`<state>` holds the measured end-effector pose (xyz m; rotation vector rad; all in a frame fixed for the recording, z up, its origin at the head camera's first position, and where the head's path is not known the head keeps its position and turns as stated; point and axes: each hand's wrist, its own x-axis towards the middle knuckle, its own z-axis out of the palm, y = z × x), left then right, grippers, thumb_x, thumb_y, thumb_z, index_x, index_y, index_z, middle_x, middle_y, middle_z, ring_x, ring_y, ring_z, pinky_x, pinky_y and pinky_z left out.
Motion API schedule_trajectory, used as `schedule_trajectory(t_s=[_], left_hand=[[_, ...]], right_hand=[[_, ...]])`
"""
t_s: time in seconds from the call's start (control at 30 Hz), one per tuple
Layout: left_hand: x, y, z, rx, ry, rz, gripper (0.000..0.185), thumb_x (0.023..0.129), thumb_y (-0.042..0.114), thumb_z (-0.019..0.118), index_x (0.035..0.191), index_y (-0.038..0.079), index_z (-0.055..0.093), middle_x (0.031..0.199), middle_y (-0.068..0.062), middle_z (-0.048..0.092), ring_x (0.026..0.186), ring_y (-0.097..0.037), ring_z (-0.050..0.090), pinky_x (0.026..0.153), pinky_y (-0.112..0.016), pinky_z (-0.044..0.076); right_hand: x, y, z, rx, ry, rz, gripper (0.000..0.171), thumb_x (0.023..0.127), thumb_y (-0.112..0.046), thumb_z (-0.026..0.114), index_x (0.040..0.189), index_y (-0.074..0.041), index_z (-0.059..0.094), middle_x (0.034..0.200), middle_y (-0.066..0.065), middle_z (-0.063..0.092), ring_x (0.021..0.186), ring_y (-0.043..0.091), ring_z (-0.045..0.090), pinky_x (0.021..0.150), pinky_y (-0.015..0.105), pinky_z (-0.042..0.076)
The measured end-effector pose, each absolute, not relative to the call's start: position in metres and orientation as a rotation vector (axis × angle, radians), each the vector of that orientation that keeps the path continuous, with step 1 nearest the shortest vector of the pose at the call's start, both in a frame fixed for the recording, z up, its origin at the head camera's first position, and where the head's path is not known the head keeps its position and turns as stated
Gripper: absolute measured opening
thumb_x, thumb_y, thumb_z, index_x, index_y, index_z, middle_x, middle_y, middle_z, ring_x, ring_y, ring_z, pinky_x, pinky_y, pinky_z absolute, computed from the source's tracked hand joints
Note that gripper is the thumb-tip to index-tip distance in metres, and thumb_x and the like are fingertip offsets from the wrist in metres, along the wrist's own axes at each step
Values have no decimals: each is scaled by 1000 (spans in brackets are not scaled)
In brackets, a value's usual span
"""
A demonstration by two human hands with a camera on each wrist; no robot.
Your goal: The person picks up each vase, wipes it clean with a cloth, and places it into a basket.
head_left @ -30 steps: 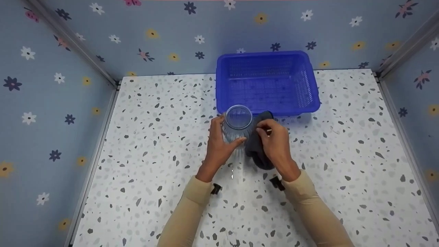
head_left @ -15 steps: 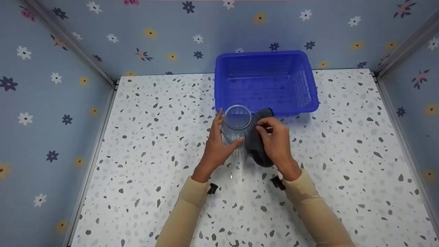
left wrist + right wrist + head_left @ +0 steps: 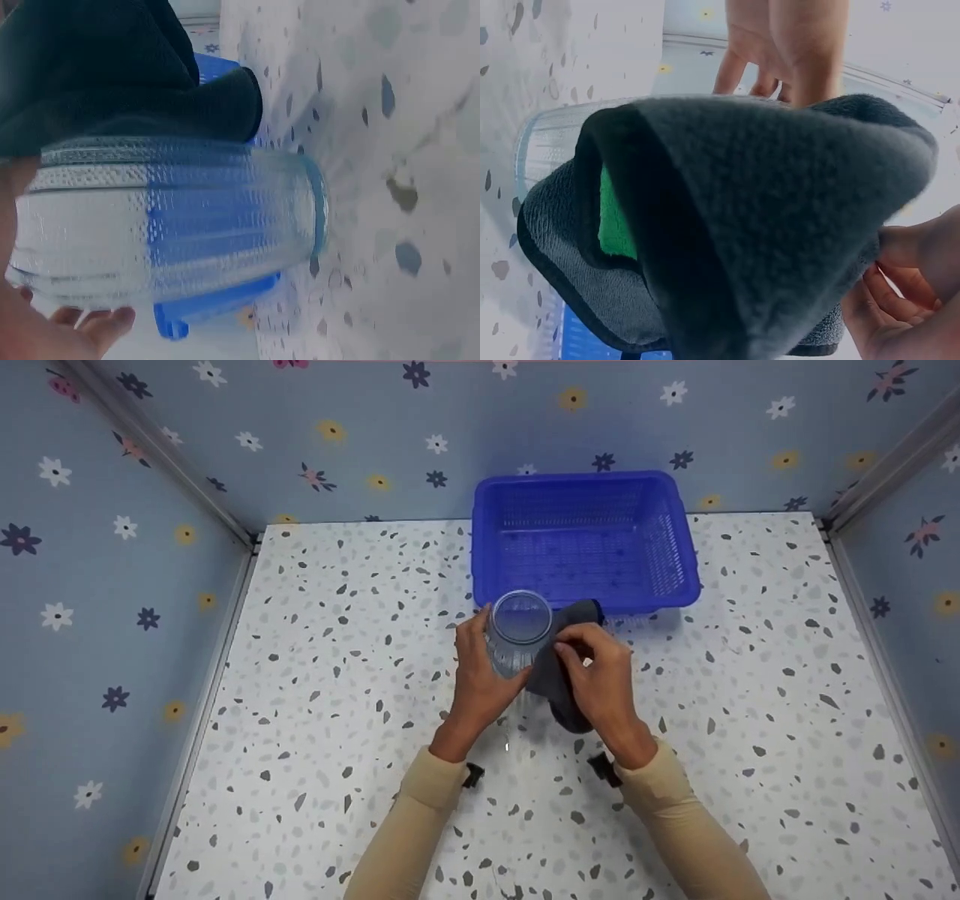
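Note:
A tall clear glass vase point(image 3: 513, 656) with ribbed, dimpled sides stands upright, its narrower base point(image 3: 319, 210) at the table. My left hand point(image 3: 478, 679) grips it near the top, thumb on the near side and fingers round the left side. With thumb and fingertips my right hand point(image 3: 606, 671) pinches a dark grey cloth point(image 3: 555, 679) that hangs folded against the vase's right side. A green patch point(image 3: 615, 225) shows inside the cloth's fold in the right wrist view, where the cloth hides most of the vase.
A blue plastic basket point(image 3: 686, 577) with slotted walls stands behind the hands, against the flowered back wall point(image 3: 502, 420). The speckled white table point(image 3: 337, 660) is enclosed by panels at left and right.
The cloth's near fold has spread left across the vase toward my left thumb, and my right hand has shifted slightly left. The vase has stayed in place in my left hand.

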<state>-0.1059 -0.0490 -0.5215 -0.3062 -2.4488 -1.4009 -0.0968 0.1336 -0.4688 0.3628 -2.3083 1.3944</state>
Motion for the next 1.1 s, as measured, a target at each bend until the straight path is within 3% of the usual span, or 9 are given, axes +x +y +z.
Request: schedule_trajectory(t_s=[0.1,0.3,0.57,0.83,1.1], left_hand=[[-108,-57,-519,-356,-2467,-1490,89,88,24,86,159,1,37,145,-20,37,137,-35,43,110,-54,45],[-113,-66,-518,-404,-2418,-1699,72,89,25,87,143,2,44,163,-17,37,153,-32,37,117,-54,41],[-109,-62,-516,-323,-2440,-1719,74,88,22,89,144,3,43,165,-16,40,151,-34,41,119,-50,42],[-109,-62,-516,-296,-2473,-1683,84,86,30,91,150,6,42,166,-13,41,152,-32,40,117,-49,44],[-110,-66,-517,-324,-2478,-1673,95,87,35,90,161,13,35,166,-10,40,151,-28,42,115,-50,46]], right_hand=[[-98,133,-470,350,-2300,1381,5,95,5,75,99,2,75,96,13,74,79,24,71,71,25,55],[-100,130,-470,344,-2307,1342,7,93,3,78,100,2,77,97,14,75,79,24,71,70,26,56],[-100,126,-466,299,-2363,1275,7,92,4,79,99,3,76,98,16,74,85,29,74,75,41,61],[-99,129,-475,246,-2402,1280,6,91,8,77,96,4,76,94,17,74,81,28,71,72,41,60],[-100,132,-504,142,-2505,1334,8,91,11,75,97,5,74,96,20,74,86,34,73,77,47,60]])
